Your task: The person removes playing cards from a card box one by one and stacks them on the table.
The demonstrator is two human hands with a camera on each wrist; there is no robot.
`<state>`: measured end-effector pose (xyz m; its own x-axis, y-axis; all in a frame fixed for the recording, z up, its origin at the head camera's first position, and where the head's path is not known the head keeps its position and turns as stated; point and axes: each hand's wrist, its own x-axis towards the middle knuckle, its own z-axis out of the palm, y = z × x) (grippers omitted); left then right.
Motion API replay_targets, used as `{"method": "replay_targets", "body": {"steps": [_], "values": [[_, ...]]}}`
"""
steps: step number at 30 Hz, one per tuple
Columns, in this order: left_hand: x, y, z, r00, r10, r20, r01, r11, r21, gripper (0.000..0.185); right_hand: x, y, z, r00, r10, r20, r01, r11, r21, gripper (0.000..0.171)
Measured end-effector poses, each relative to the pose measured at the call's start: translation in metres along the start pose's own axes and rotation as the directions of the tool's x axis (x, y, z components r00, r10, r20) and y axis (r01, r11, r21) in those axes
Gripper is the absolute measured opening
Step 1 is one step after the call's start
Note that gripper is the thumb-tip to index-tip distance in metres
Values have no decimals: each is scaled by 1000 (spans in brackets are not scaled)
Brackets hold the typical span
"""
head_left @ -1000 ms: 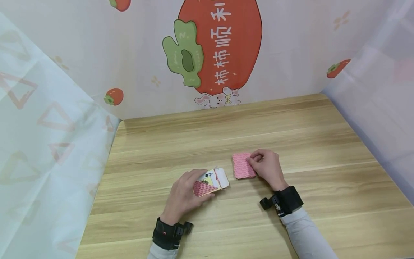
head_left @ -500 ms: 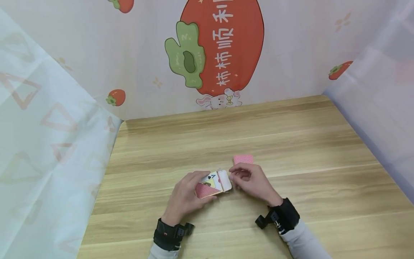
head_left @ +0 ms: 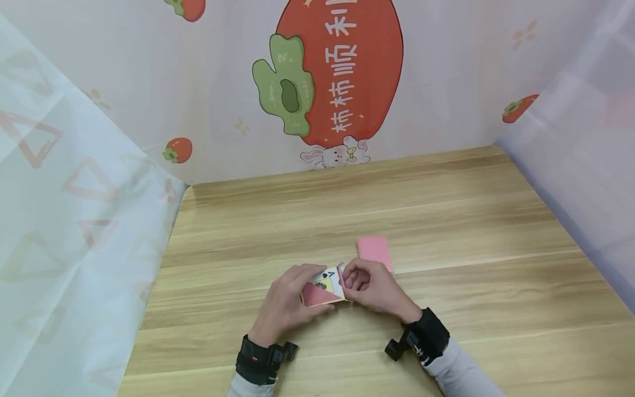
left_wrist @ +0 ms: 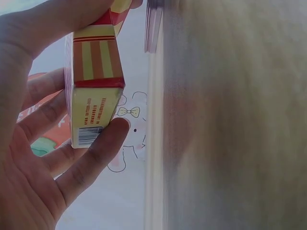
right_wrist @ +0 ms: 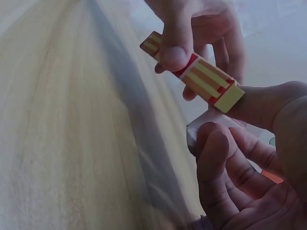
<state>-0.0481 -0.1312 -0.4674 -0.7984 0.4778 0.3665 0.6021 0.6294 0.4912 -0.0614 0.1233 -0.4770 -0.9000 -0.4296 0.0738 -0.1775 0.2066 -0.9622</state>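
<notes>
My left hand (head_left: 288,298) grips a playing card box (head_left: 317,296) by its long sides, thumb on the near edge and fingers on the far one. An ace of spades shows on the box's upper face beside a red patterned area. In the left wrist view, fingertips support the box's end, which bears a barcode (left_wrist: 89,136). At the other end, my right hand (head_left: 373,284) has its thumb at the box's edge and curled fingers at the white flap (right_wrist: 193,138), which is partly hidden behind them. A stack of red-backed playing cards (head_left: 374,250) lies just beyond my right hand.
The wooden table (head_left: 238,220) extends around both hands. A printed cloth (head_left: 431,82) hangs along its back, with further cloth at both sides. Each wrist carries a black strap with a small camera.
My right hand has come away from the card stack, moving left and nearer me to the box's flap end. The stack stays in place, and my left hand still holds the box.
</notes>
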Motion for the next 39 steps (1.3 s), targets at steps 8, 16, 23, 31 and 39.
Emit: {"method": "replay_targets", "body": {"steps": [8, 16, 23, 31, 39], "values": [[-1, -1, 1, 1000, -9, -7, 9, 1000, 23, 81, -3, 1, -4, 992, 109, 60, -114, 990, 88, 17], [-1, -1, 1, 998, -65, -17, 66, 996, 65, 78, -4, 1, -18, 975, 212, 66, -222, 950, 219, 20], [-1, 0, -1, 992, -114, -49, 119, 988, 104, 78, -4, 2, -33, 949, 293, -112, -257, 930, 262, 28], [-1, 0, -2, 989, -142, -43, 145, 985, 96, 79, -4, -1, -47, 946, 259, -194, -200, 939, 279, 31], [-2, 0, -2, 990, -136, -45, 140, 986, 89, 78, -4, 2, -56, 947, 255, -193, -162, 903, 397, 34]]}}
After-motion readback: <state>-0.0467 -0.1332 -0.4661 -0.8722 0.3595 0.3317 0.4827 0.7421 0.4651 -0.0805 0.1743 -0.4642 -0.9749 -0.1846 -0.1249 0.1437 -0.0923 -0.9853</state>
